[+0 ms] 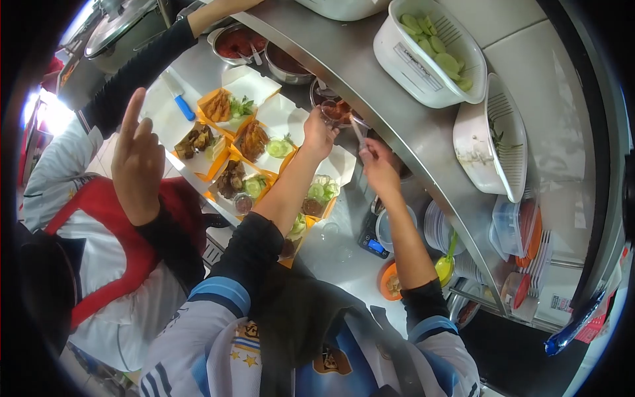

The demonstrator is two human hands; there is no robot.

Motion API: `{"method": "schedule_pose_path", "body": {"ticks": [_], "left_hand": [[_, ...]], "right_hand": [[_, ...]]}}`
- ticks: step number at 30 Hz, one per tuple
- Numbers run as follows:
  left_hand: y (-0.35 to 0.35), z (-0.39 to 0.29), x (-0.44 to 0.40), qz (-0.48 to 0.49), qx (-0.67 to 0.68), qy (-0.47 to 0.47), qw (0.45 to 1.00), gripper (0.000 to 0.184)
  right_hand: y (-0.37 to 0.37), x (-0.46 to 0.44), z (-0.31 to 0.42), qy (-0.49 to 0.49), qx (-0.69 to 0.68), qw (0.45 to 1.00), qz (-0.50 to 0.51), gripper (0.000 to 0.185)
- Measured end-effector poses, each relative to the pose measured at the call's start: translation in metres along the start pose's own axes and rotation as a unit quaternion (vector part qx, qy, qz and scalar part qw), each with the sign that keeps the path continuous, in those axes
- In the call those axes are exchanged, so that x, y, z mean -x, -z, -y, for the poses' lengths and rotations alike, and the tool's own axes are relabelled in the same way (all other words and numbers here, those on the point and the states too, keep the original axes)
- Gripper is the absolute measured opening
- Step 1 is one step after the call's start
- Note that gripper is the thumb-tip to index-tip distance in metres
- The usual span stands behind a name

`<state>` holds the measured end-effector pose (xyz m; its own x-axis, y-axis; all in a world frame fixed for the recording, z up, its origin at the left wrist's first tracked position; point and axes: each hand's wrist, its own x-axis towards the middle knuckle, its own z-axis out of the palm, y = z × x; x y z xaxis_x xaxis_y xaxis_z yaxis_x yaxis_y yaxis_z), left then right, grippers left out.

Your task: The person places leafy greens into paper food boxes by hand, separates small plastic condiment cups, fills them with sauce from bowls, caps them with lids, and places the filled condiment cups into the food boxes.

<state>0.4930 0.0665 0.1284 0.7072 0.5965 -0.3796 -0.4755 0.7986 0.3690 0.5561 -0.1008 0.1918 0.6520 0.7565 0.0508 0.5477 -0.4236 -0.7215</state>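
Observation:
My left hand (319,135) is closed around a small clear cup (327,114), held out by the edge of the steel shelf. Red sauce (342,110) shows at the cup. My right hand (379,162) grips a metal spoon (359,127), its far end close to the cup. Below my left forearm lie several open takeaway boxes with orange sides, among them one with fried chicken (253,140) and cucumber slices (278,147). A small cup of dark sauce (243,203) sits in another box.
A co-worker's raised hand (137,162) is at left; their other sleeve (142,63) reaches over the counter. A blue-handled knife (184,108) lies by the boxes. A pot of red sauce (238,43), a digital scale (375,245) and a cucumber basket (423,79) stand around.

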Motion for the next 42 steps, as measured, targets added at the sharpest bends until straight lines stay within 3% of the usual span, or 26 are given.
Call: {"method": "schedule_pose_path", "body": {"ticks": [1, 2, 4, 9, 10, 11, 15, 19, 22, 23, 24, 26, 28, 32, 34, 35, 37, 38, 39, 40, 41, 42], "left_hand": [[0.002, -0.001, 0.000, 0.007, 0.020, 0.007, 1.000, 0.022], [0.004, -0.001, -0.001, 0.006, 0.022, 0.004, 1.000, 0.022], [0.008, -0.003, -0.002, -0.005, 0.047, 0.013, 0.999, 0.024], [0.027, -0.014, -0.003, 0.001, 0.086, 0.023, 0.996, 0.027], [0.030, -0.016, -0.002, 0.001, 0.097, 0.033, 0.995, 0.028], [0.029, -0.021, 0.002, -0.019, 0.106, 0.052, 0.993, 0.028], [0.039, -0.029, 0.009, -0.023, 0.091, 0.032, 0.995, 0.030], [0.035, -0.042, 0.025, -0.067, 0.100, 0.039, 0.992, 0.029], [0.027, -0.048, 0.031, -0.088, 0.108, 0.051, 0.989, 0.029], [0.026, -0.048, 0.032, -0.093, 0.111, 0.052, 0.988, 0.029], [0.029, -0.045, 0.032, -0.096, 0.111, 0.055, 0.988, 0.029], [0.034, -0.041, 0.023, -0.061, 0.113, 0.050, 0.990, 0.029], [0.017, -0.044, 0.023, -0.063, 0.129, 0.055, 0.988, 0.029], [0.001, -0.029, 0.016, -0.040, 0.141, 0.082, 0.986, 0.032], [-0.006, -0.018, 0.006, -0.025, 0.130, 0.084, 0.988, 0.034], [-0.010, -0.014, 0.000, -0.010, 0.116, 0.084, 0.990, 0.036], [-0.021, -0.009, -0.010, -0.004, 0.102, 0.090, 0.991, 0.039], [-0.036, -0.012, -0.004, 0.000, 0.087, 0.096, 0.992, 0.042], [-0.049, -0.016, 0.004, -0.033, 0.074, 0.097, 0.992, 0.045], [-0.048, -0.011, -0.001, -0.031, 0.075, 0.099, 0.992, 0.045], [-0.046, -0.008, -0.006, 0.019, 0.084, 0.096, 0.992, 0.045], [-0.044, -0.006, -0.011, 0.067, 0.094, 0.091, 0.989, 0.045]], "right_hand": [[0.002, -0.004, 0.001, -0.141, -0.097, 0.984, 0.041, 0.027], [0.003, -0.007, 0.001, -0.139, -0.096, 0.985, 0.044, 0.027], [0.007, -0.015, 0.000, -0.166, -0.223, 0.961, 0.006, 0.027], [-0.021, -0.081, -0.062, -0.141, -0.056, 0.984, 0.098, 0.024], [-0.040, -0.097, -0.082, 0.022, 0.068, 0.997, 0.019, 0.024], [-0.055, -0.108, -0.095, 0.184, 0.190, 0.963, -0.061, 0.025], [-0.086, -0.129, -0.088, 0.171, 0.258, 0.947, -0.087, 0.028], [-0.078, -0.117, -0.038, 0.114, 0.285, 0.952, -0.019, 0.026], [-0.066, -0.125, -0.046, 0.179, 0.218, 0.959, 0.028, 0.024], [-0.058, -0.125, -0.046, 0.015, 0.064, 0.993, 0.103, 0.025], [-0.051, -0.122, -0.047, -0.152, -0.095, 0.969, 0.172, 0.026], [-0.032, -0.109, -0.027, -0.155, -0.101, 0.962, 0.200, 0.027], [-0.020, -0.086, -0.017, -0.163, -0.225, 0.955, 0.106, 0.026], [0.008, -0.049, -0.018, -0.090, -0.292, 0.949, 0.072, 0.025], [0.026, -0.035, -0.009, -0.141, -0.172, 0.973, 0.058, 0.027], [0.029, -0.033, -0.014, -0.141, -0.171, 0.973, 0.058, 0.027], [0.032, -0.030, -0.024, -0.100, 0.042, 0.992, 0.067, 0.032], [0.031, -0.025, -0.014, -0.099, 0.044, 0.992, 0.065, 0.032], [0.026, -0.018, -0.003, 0.046, 0.187, 0.980, -0.058, 0.033], [0.024, -0.014, 0.004, 0.189, 0.320, 0.911, -0.177, 0.034], [0.023, -0.017, -0.007, 0.063, 0.279, 0.956, -0.058, 0.034], [0.021, -0.016, -0.009, 0.063, 0.280, 0.956, -0.058, 0.034]]}}
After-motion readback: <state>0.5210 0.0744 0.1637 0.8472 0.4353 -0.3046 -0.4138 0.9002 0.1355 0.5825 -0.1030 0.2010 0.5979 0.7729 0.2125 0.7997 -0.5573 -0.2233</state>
